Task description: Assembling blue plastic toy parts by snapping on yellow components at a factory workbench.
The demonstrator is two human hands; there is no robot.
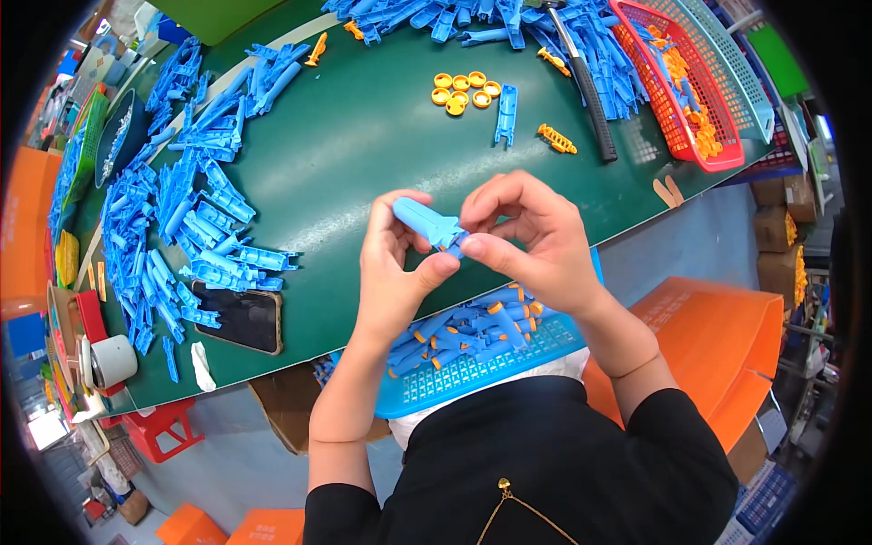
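A person's left hand [391, 263] has its grip closed around a light-blue plastic cylinder [420, 220] with a flared end, over a glossy dark-green counter [354, 163], while the right hand [536, 238] pinches that end between thumb and fingers. Small round yellow plastic caps [456, 106] lie beyond, near an elongated blue plastic shell [507, 116].

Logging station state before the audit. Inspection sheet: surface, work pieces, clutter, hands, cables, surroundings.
Surface: glossy green tabletop, blue parts heaped along left and far edges.
Work pieces: blue plastic tube with flared end, in hand; round yellow plastic caps, loosely clustered beyond.
Clutter: black rectangular smartphone beside left heap; long black-handled metal tool, far right.
Hands: left grips the tube; right pinches its flared end.
Cables: nothing clearly seen.
Surroundings: light-blue perforated plastic basket below table edge; red plastic stool, lower left.
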